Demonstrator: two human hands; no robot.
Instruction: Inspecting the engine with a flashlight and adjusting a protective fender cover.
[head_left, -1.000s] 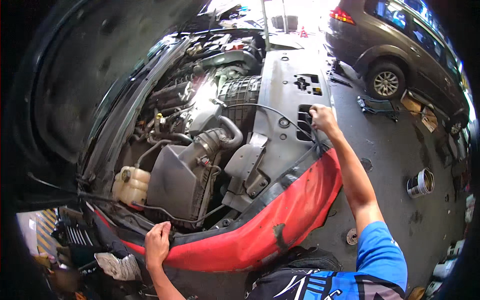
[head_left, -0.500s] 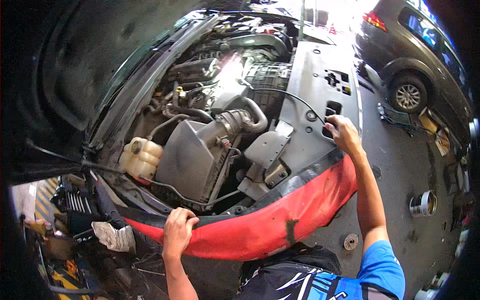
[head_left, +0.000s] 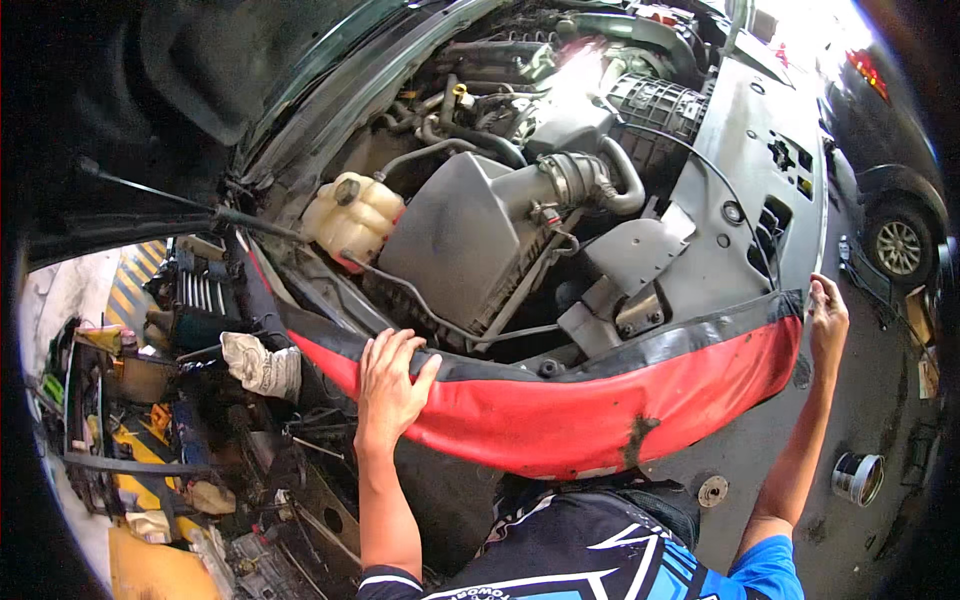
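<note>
My left hand point(head_left: 395, 385) lies on a red and black fender cover point(head_left: 560, 425), its fingers stretched over the black upper strip. The cover drapes along the car's front corner. By the cover's right end, at the outer edge of the grey front panel point(head_left: 735, 175), is my right hand point(head_left: 828, 318). Its fingers are closed together; what they pinch, if anything, is hidden. A thin black cable point(head_left: 705, 160) arches over the panel and runs down beside its opening. Between my hands sit a grey air filter box point(head_left: 450, 235) and a ribbed intake hose point(head_left: 577, 180).
A cream coolant tank point(head_left: 350, 222) stands left of the filter box. The raised hood point(head_left: 150, 110) fills the upper left, with a prop rod point(head_left: 150, 190). Tools and parts crowd the lower left beside a white rag point(head_left: 262, 365). A tin can point(head_left: 858, 478) and another car's wheel point(head_left: 898, 247) are at right.
The view has shifted, moving the engine bay rightward. My right hand has left the panel opening by the cable for the panel's outer edge. My left fingers have spread out on the cover.
</note>
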